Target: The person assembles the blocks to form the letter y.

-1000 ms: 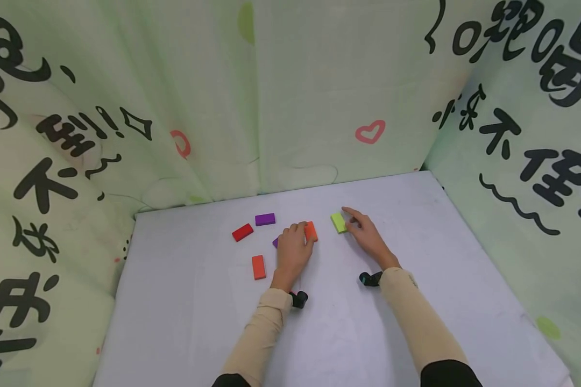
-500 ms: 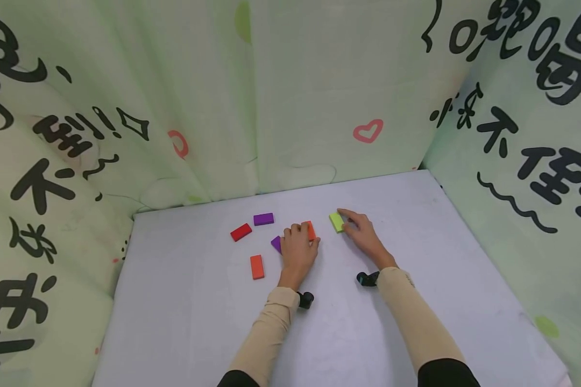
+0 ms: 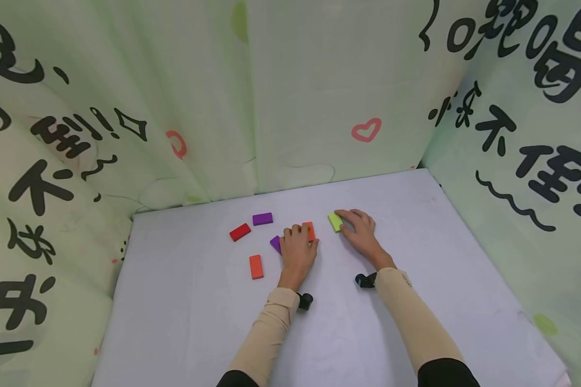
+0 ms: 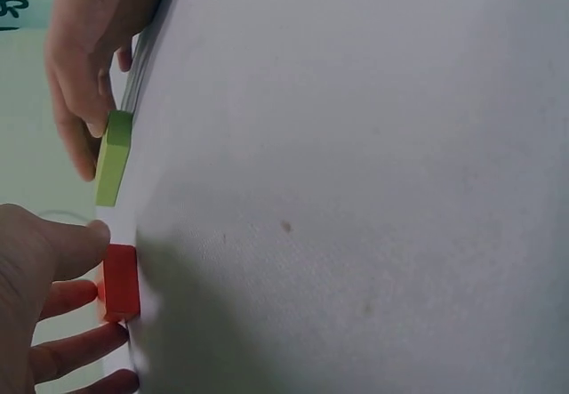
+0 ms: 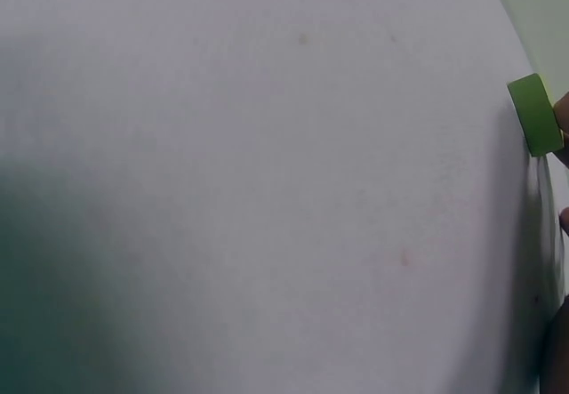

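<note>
Head view: the left hand [image 3: 297,252] has its fingers curled round an orange block [image 3: 312,231] on the white counter [image 3: 184,301]; the right hand [image 3: 363,235] pinches a lime block [image 3: 334,222], farther right and apart. Leftward lie a partly covered purple block [image 3: 275,243], a second orange block [image 3: 256,267], a red block [image 3: 240,232] and another purple block [image 3: 262,219]

Large black characters [image 3: 37,188] ran across the pale green curtain [image 3: 295,80] at left and right; 1 at right resembled 不 [image 3: 494,129], most others were unreadable. The curtain also bore a pink heart outline [image 3: 366,130] and a black 4-pointed star [image 3: 132,124].
</note>
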Action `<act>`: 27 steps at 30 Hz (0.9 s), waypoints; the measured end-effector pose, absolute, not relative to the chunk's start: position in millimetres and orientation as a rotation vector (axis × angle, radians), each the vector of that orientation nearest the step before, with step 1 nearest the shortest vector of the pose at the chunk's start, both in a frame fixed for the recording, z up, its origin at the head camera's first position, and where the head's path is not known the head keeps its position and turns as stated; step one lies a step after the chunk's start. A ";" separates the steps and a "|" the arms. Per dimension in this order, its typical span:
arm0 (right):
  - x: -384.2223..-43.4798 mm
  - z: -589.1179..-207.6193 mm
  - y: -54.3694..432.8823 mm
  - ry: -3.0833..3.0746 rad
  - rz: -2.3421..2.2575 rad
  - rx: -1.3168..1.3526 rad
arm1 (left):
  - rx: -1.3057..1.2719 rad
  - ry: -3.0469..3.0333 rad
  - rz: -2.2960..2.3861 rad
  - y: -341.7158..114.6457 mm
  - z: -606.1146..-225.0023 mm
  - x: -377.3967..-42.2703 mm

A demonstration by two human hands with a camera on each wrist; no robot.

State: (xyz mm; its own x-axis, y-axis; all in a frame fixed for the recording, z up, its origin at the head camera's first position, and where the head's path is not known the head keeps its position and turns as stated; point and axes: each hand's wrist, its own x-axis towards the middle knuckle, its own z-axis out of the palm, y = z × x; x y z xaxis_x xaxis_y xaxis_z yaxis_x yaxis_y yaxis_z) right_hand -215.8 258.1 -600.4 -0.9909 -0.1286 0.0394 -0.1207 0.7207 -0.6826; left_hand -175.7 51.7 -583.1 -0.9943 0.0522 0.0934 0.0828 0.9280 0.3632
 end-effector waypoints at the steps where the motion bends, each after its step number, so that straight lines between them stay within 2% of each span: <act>1: -216.2 -600.9 258.1 2.912 -1.144 -0.219 | -0.109 -2.999 -0.572 51.6 -583.5 -175.3; 27: -210.9 -603.6 247.1 2.971 -1.092 -0.212 | -0.225 -2.942 -0.616 55.7 -585.8 -152.3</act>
